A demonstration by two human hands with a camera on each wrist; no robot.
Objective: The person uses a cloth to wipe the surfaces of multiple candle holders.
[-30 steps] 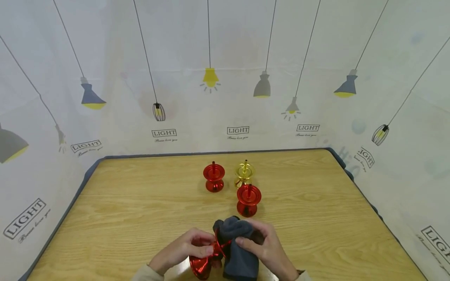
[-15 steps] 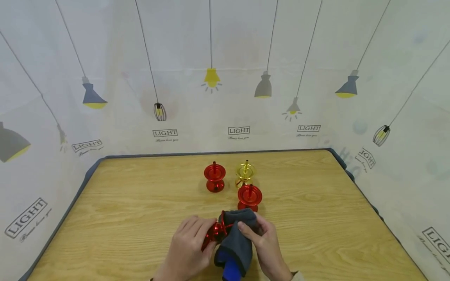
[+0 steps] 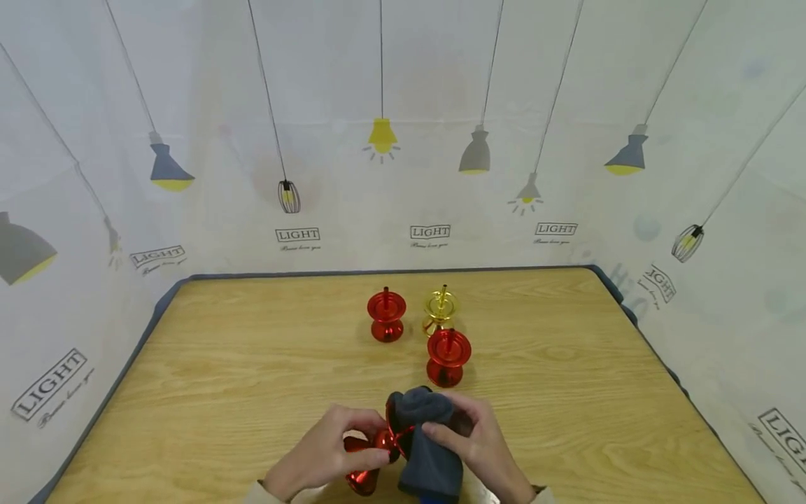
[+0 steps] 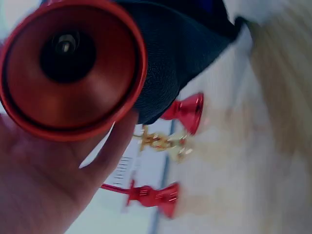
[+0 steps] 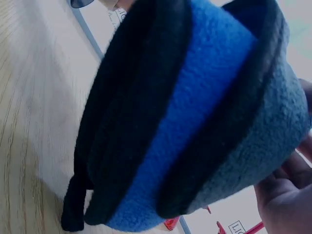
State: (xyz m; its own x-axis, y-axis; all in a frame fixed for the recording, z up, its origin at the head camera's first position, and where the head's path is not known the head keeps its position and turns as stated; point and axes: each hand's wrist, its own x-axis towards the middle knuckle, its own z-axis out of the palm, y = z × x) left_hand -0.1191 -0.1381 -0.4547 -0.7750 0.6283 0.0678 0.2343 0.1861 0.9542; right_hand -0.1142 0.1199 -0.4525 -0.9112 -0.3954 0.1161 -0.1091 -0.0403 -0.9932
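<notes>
In the head view my left hand grips a red metallic candle holder by its stem, tilted on its side above the table. Its hollow round base faces the left wrist camera. My right hand holds a folded grey cloth between thumb and fingers, against the holder's dish and spike, which the cloth partly covers. The cloth's blue face and dark edging show in the right wrist view. Beyond the hands stand a red candle holder, a gold one and another red one.
The wooden table has a dark edge band along its back and sides. A pale curtain printed with hanging lamps encloses it on three sides. The nearer red holder partly overlaps the gold one in the head view.
Half a second ago my left hand was turned over the holder, back upward, with blue cloth showing below. Now the hand has turned back, and the holder's base points lower left again.
</notes>
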